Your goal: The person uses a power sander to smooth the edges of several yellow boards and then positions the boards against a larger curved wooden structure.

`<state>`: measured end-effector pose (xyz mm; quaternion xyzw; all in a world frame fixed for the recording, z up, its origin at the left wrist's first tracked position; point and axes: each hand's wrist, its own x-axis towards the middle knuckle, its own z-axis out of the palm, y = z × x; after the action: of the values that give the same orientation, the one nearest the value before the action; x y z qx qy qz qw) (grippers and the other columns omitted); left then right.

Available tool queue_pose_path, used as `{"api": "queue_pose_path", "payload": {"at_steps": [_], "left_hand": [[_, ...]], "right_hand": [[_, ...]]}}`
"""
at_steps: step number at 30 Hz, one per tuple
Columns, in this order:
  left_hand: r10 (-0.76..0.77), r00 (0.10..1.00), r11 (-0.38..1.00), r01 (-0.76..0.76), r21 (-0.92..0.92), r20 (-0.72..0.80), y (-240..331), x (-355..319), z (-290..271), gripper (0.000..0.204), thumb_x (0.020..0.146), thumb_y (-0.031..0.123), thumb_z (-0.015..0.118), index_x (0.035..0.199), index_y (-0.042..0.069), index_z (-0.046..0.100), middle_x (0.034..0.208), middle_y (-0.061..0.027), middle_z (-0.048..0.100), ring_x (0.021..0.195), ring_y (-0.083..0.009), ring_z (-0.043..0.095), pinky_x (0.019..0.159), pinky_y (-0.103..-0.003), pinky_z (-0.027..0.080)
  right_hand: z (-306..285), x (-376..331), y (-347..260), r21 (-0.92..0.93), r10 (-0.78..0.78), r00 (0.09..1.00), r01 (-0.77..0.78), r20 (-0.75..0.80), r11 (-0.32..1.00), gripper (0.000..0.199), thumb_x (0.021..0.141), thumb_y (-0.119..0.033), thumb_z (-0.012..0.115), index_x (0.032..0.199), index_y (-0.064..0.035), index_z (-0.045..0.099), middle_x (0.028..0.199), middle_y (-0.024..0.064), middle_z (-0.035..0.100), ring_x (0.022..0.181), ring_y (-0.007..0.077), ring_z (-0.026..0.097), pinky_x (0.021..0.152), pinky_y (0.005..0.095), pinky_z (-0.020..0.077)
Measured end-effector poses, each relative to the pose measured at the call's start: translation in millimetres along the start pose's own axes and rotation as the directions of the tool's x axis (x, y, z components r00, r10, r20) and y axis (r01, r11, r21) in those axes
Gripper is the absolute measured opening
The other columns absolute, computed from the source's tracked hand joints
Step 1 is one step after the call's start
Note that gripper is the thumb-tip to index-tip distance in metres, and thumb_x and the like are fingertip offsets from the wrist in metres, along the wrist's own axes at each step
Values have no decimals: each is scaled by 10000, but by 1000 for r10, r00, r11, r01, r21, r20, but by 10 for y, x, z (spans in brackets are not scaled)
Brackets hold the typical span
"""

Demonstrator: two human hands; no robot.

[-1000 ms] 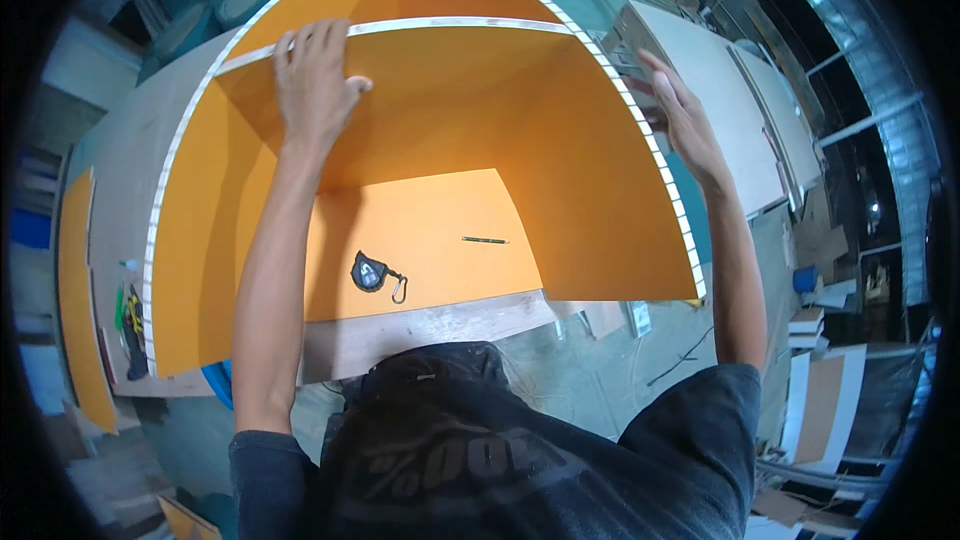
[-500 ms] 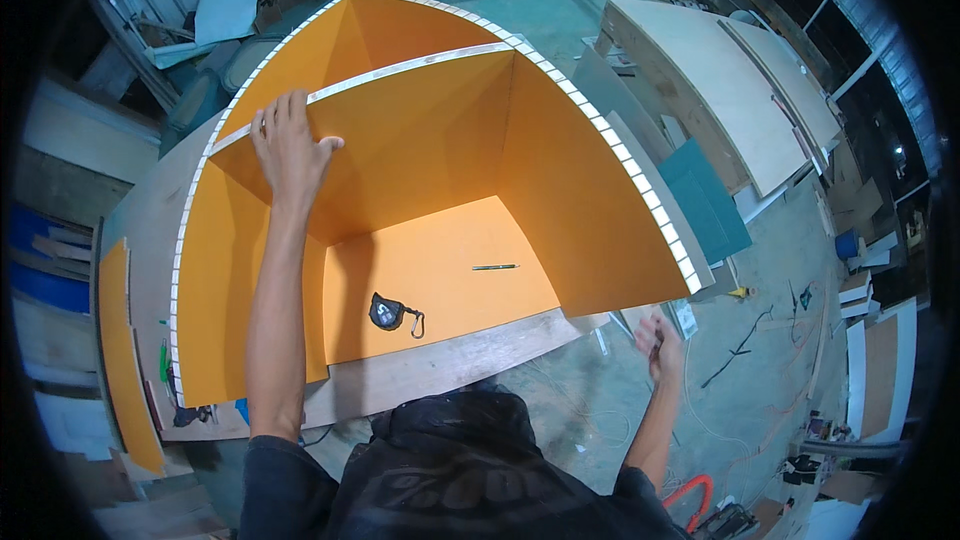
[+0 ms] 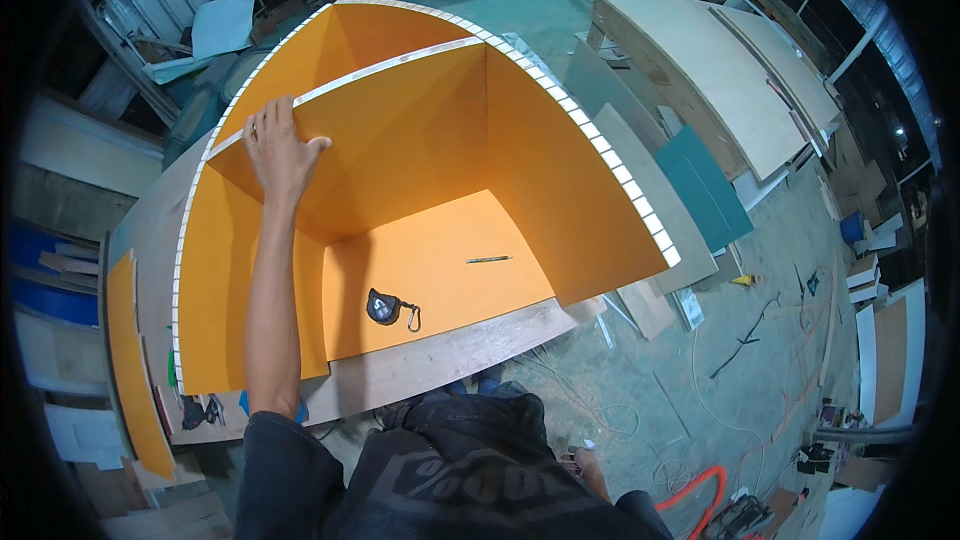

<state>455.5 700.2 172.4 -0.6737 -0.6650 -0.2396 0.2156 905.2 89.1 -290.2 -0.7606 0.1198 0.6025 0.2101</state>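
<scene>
An orange open-fronted cabinet (image 3: 570, 190) with a white-striped edge lies in front of me. My left hand (image 3: 280, 150) grips the top edge of its divider panel (image 3: 400, 135), fingers over the edge and thumb on the near face. Inside, a black tape measure (image 3: 381, 307) with a carabiner (image 3: 414, 319) lies on the orange floor, and a dark pencil (image 3: 488, 260) lies farther right. My right hand (image 3: 585, 465) is low beside my dark shirt, partly hidden; a small whitish bit shows by its fingers, and I cannot tell whether it is held.
The cabinet stands on a wooden bench top (image 3: 440, 340). At the right are a large pale panel table (image 3: 690, 70), a teal board (image 3: 703, 188) and an orange hose (image 3: 705, 500) on the floor. An orange strip panel (image 3: 135, 360) leans at the left.
My right hand has dropped from beside the cabinet's right corner down and left to my body. The left hand keeps its hold on the divider panel. The view has shifted slightly.
</scene>
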Motion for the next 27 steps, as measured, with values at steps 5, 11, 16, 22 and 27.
{"api": "queue_pose_path", "payload": {"at_steps": [5,11,16,22,27], "left_hand": [[-5,1000,1000,6,26,-14,-13,-15,10,750,647,252,931,1277,71,568,1265,-92,611,1283,-271,520,1173,-451,293],[50,998,998,-48,44,-42,20,5,9,734,630,293,933,1231,58,584,1223,-114,628,1232,-306,544,1108,-437,341],[43,999,995,-39,88,-33,-30,-44,28,754,627,319,935,1238,58,579,1214,-112,624,1222,-306,545,1112,-442,340],[74,997,986,-68,155,-33,-77,-15,60,767,628,354,933,1245,61,584,1202,-119,632,1202,-311,562,1062,-439,383],[79,996,977,-71,201,-30,-47,26,80,778,643,401,927,1272,78,602,1220,-104,644,1198,-301,576,1044,-443,401]], "right_hand": [[-92,42,-449,-79,-158,984,164,81,983,444,1007,-181,403,1386,11,531,1054,186,681,777,300,712,575,373,600],[-220,168,-1188,6,-403,915,403,4,915,242,989,-210,507,1044,-25,653,831,98,672,611,221,662,494,327,542],[-242,159,-1407,-15,-418,908,418,-27,908,235,989,-239,535,1026,-38,651,840,81,676,651,209,670,517,333,555],[-165,241,-1118,-62,-247,968,249,51,966,386,1020,-254,513,1302,2,575,1089,160,704,829,293,727,615,386,604],[-133,307,-744,-90,-164,983,172,86,981,442,1019,-267,523,1375,-4,539,1143,173,689,867,308,724,667,410,601]]}}
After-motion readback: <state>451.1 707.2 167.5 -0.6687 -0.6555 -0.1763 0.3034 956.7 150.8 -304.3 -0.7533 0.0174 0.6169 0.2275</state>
